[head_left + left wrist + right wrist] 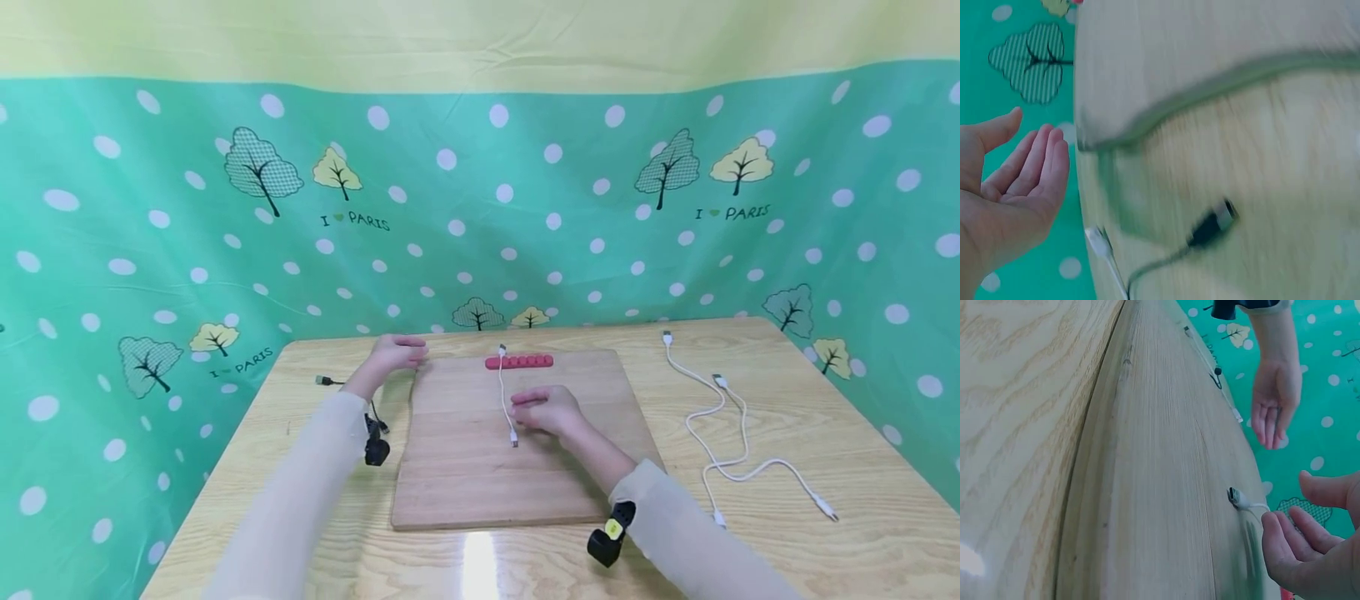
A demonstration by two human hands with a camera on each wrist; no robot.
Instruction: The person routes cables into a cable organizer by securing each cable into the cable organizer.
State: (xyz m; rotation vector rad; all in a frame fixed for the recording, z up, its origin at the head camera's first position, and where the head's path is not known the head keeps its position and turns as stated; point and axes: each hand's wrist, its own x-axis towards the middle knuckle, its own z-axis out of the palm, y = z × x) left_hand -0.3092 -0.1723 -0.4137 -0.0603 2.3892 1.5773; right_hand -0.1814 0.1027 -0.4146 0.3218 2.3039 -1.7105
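My right hand [551, 410] hovers over the wooden board [465, 475], fingertips close beside a short white USB cable [503, 392]. The right wrist view has its thumb and fingers apart, the cable's metal plug [1235, 497] just past the fingertips. That cable's far end lies at a red cable holder [528, 362] with a row of slots. Near the board's back left corner is my left hand [396, 354], fingers extended and holding nothing. Below it, in the left wrist view, lie a black USB plug [1211, 225] and a white plug [1100, 242].
Two longer white cables [742, 477] lie loosely crossed on the table [862, 558] right of the board. A black cable end [324, 380] is left of the board, partly covered by my left arm. A green dotted curtain [480, 225] hangs behind the table.
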